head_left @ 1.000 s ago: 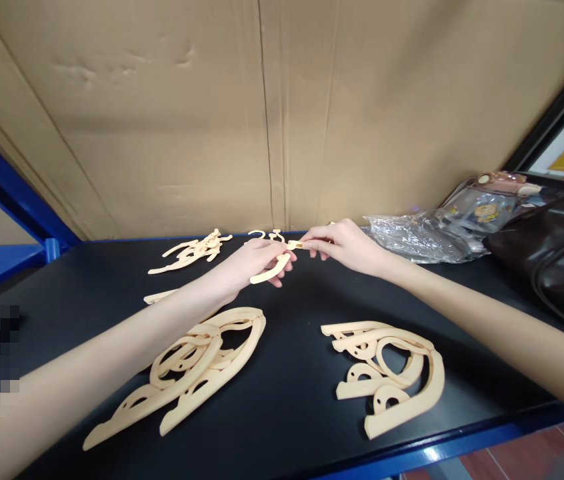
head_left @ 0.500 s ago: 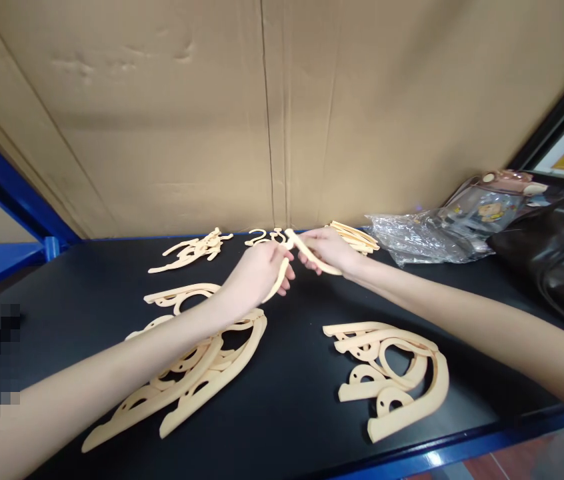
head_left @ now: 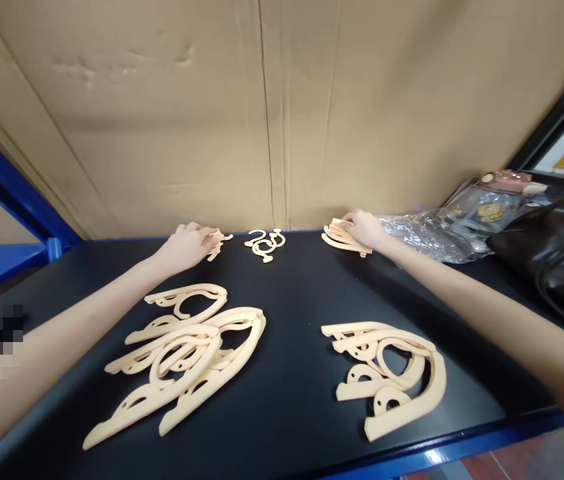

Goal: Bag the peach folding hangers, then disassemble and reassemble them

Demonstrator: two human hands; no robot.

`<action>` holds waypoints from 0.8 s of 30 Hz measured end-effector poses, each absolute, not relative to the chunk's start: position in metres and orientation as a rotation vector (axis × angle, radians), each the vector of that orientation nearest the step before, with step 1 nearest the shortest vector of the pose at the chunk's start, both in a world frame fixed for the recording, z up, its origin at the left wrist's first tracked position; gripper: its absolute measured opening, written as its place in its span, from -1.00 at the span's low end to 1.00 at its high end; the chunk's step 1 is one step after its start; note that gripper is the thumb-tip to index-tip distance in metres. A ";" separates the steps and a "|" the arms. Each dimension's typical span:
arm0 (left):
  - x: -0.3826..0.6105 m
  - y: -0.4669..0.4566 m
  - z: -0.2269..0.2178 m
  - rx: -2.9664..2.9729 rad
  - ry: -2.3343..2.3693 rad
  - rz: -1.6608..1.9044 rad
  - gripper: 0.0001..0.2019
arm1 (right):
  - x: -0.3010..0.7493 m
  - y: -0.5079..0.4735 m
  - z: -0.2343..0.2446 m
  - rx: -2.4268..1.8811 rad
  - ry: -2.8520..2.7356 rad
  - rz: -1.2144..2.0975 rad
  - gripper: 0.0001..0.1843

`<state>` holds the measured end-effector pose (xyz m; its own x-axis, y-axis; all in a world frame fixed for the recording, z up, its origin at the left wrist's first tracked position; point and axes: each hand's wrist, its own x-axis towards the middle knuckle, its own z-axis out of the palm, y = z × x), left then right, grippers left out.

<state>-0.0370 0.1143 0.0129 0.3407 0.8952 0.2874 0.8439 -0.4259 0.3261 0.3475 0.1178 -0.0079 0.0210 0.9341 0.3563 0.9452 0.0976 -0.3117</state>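
Observation:
At the back left, my left hand [head_left: 188, 245] is closed, fingers bent over a small pile of beige hanger pieces [head_left: 217, 244] and covering most of it. My right hand [head_left: 363, 229] is closed over the beige hanger arms [head_left: 341, 239] stacked at the back right, its fingertips partly hidden. Between my hands lie loose hanger hooks [head_left: 263, 247], touched by neither. Nearer me, several folded beige hangers [head_left: 197, 367] overlap on the left. More folded hangers [head_left: 407, 380] lie on the right.
All of this rests on a black tabletop [head_left: 287, 400] with a blue edge. Cardboard [head_left: 187, 133] stands behind it. On the right are clear plastic bags [head_left: 422, 237] and a dark leather bag [head_left: 552, 247]. A blue metal frame [head_left: 7, 180] rises at the left.
My hands have parted from the centre, left hand to the left pile, right hand to the right stack. The hanger pieces they held at the centre are no longer there.

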 end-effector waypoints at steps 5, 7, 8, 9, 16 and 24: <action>-0.030 0.098 0.009 2.589 1.665 0.614 -0.51 | 0.337 0.104 -0.009 -1.748 -2.033 -0.248 -0.70; -0.023 0.077 0.021 2.620 1.533 0.489 -0.49 | 0.327 0.089 -0.002 -1.666 -2.094 -0.297 -0.70; -0.019 0.064 0.028 2.587 1.434 0.343 -0.50 | 0.320 0.079 0.002 -1.618 -2.135 -0.308 -0.70; -0.015 0.051 0.034 2.550 1.356 0.175 -0.52 | 0.313 0.069 0.005 -1.570 -2.177 -0.310 -0.68; 0.004 0.003 0.042 2.464 1.157 -0.187 -0.68 | 0.265 0.012 0.011 -1.076 -2.465 -0.132 -0.71; 0.012 0.011 0.040 2.394 1.170 -0.053 -0.72 | 0.235 -0.008 0.006 -0.999 -2.481 0.145 -0.70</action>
<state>0.0117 0.0108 0.0401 0.6352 0.7358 -0.2347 0.7538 -0.5247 0.3955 0.2349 -0.0080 0.0057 -0.6311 0.6785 0.3759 0.6301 0.7311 -0.2617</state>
